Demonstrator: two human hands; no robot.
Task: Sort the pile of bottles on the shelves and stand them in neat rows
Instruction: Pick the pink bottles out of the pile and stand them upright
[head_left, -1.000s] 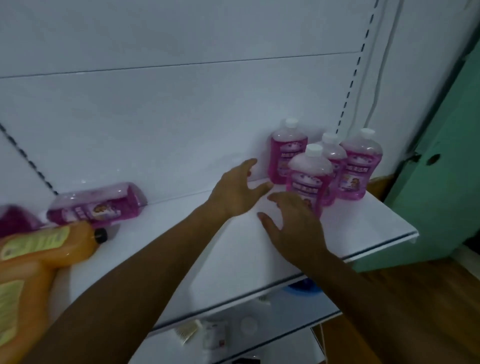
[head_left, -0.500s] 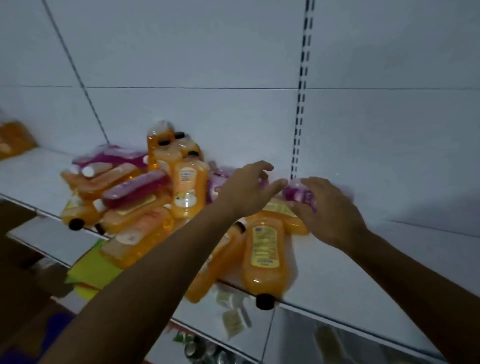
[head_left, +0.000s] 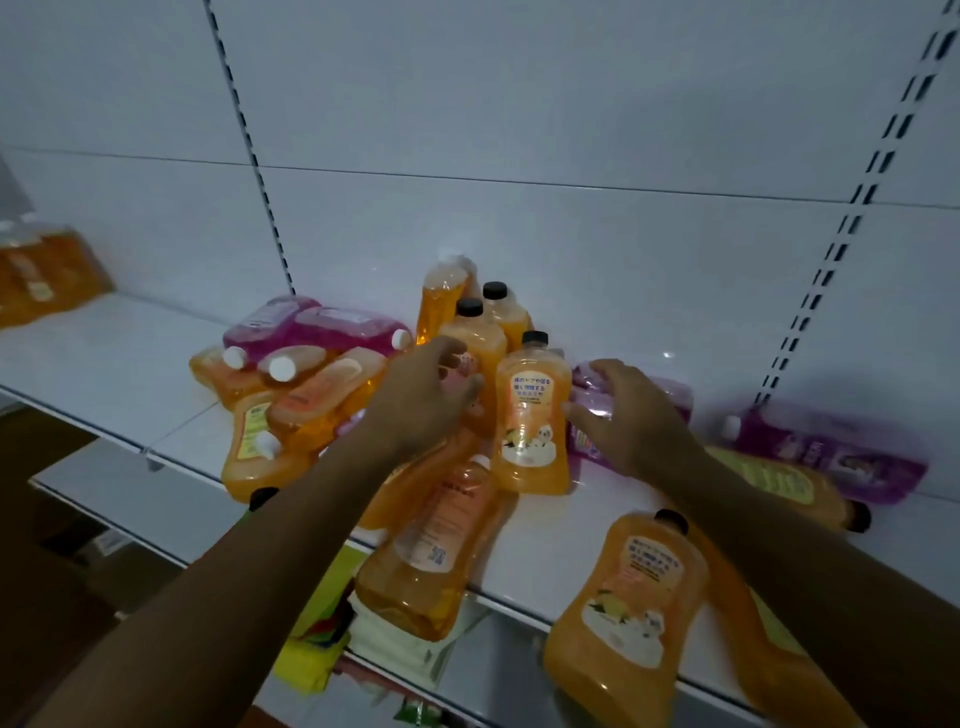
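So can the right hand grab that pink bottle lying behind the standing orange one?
Probably yes. The right hand is already over the pink bottle, fingers spread near it, and nothing lies between them. The standing orange bottle is just to one side, so it might get bumped.

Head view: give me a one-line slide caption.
Both hands, left hand and right hand, reach into a jumbled pile of orange and pink bottles around one upright orange bottle on a white shelf.

Orange bottles (head_left: 529, 426) with black caps (head_left: 535, 338), pink bottles (head_left: 831, 452), white shelf (head_left: 104, 364).
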